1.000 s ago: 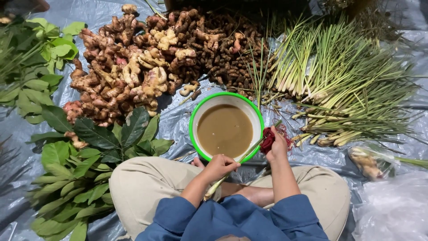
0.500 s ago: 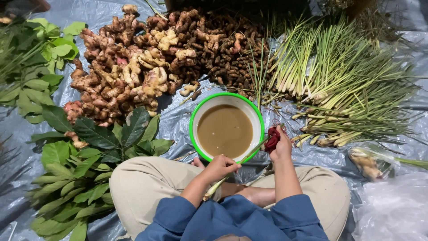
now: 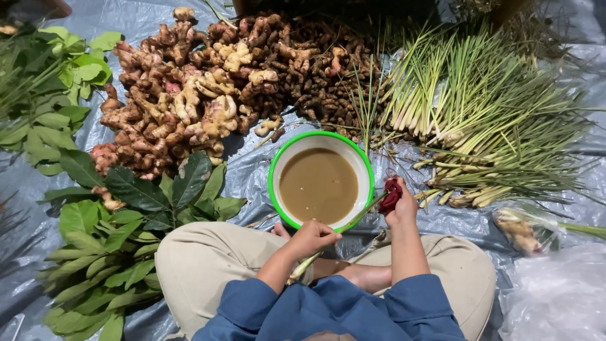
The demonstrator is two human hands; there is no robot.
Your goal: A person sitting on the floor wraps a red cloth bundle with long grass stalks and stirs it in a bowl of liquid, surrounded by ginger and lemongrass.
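I sit cross-legged on a grey tarp. My left hand [image 3: 314, 237] is closed around a lemongrass stalk [image 3: 353, 218] that runs from my lap up toward my right hand. My right hand [image 3: 400, 203] grips the stalk's upper end together with a dark red bundle [image 3: 390, 193], just beside the bowl's right rim. A white bowl with a green rim [image 3: 274, 165] holds muddy brown water and sits directly in front of my knees.
A heap of ginger and galangal roots [image 3: 189, 107] lies behind the bowl, with darker turmeric [image 3: 322, 76] next to it. Lemongrass stalks [image 3: 480, 126] spread at the right. Green leaves [image 3: 113, 240] cover the left. A clear plastic bag [image 3: 555, 297] is at lower right.
My right hand with the red bundle has shifted slightly; my left hand keeps its hold on the stalk. Nothing else has moved.
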